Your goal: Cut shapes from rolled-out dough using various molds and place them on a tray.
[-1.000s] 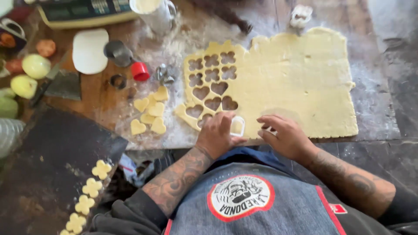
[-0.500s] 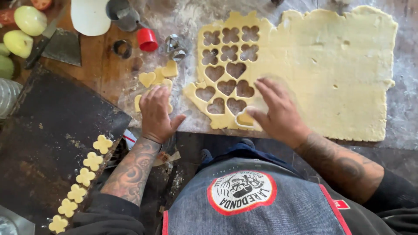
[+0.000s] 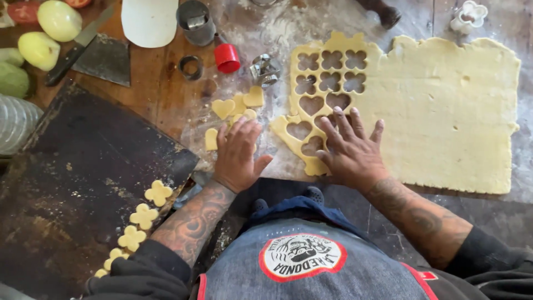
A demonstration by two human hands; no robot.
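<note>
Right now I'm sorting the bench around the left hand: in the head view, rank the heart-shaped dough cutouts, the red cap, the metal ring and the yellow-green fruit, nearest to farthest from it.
1. Heart-shaped dough cutouts, at the left hand's fingertips.
2. Red cap, farther up the bench.
3. Metal ring, left of the cap; nearly tied with it.
4. Yellow-green fruit, far top-left corner.

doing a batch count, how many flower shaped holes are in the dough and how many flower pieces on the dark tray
flower-shaped holes in the dough: 6
flower-shaped pieces on the dark tray: 5 in view
total: 11
</note>
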